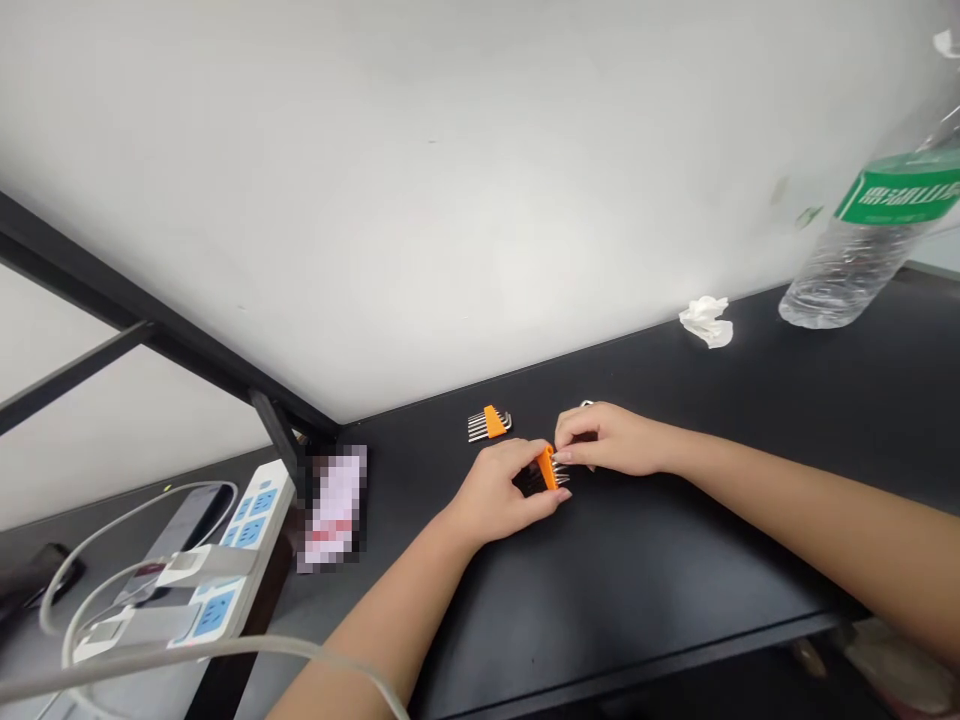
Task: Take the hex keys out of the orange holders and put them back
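My left hand (504, 492) is closed around an orange holder of hex keys (547, 468), gripping it just above the black table (637, 580). My right hand (609, 438) pinches at the silver key ends that stick out of this holder on its right side. A second orange holder with several hex keys (490, 423) lies flat on the table a little behind and to the left of my hands. A small bit of metal (586, 404) shows behind my right hand; I cannot make out what it is.
A crumpled white tissue (706, 321) lies near the wall at the back. A clear plastic bottle with a green label (874, 235) stands at the far right. A white power strip (225, 560) with plugs and cables sits at the left, beside a blurred pink item (335, 508).
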{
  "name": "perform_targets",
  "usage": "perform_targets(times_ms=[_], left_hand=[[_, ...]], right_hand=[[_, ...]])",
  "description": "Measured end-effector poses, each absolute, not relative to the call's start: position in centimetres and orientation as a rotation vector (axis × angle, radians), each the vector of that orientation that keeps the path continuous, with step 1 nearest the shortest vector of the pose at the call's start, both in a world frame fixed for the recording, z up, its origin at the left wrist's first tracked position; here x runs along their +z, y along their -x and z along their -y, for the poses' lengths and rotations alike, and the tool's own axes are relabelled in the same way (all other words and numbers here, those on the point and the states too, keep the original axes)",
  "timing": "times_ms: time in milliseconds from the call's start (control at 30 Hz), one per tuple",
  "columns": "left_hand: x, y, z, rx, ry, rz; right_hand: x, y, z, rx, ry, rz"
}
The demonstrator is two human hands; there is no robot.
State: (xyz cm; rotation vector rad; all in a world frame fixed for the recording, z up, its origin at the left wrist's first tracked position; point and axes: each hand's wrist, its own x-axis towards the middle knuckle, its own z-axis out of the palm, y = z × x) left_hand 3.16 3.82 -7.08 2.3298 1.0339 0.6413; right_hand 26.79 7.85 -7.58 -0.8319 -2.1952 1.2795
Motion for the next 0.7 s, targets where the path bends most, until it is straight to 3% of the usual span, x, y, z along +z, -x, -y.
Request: perform_targets(times_ms=[233, 433, 533, 700], left_hand=[[-7.1, -3.2, -3.9, 0.639, -2.309, -1.068], [-7.6, -2.8, -4.2, 0.644, -2.289, -1.235], [-7.9, -2.8, -4.3, 0.664, -2.280, -1.301], [-8.1, -2.8, -4.4, 0.682, -2.275, -1.312]], right_hand=[[-6.5, -26.7, -6.9, 0.935, 0.719, 2.267], [-5.1, -29.2, -8.1, 0.898, 1.080, 2.010], [-5.5, -30.9, -9.7, 0.990, 1.305, 2.227], [-7.4, -31.0, -10.9, 0.680, 1.389, 2.520]])
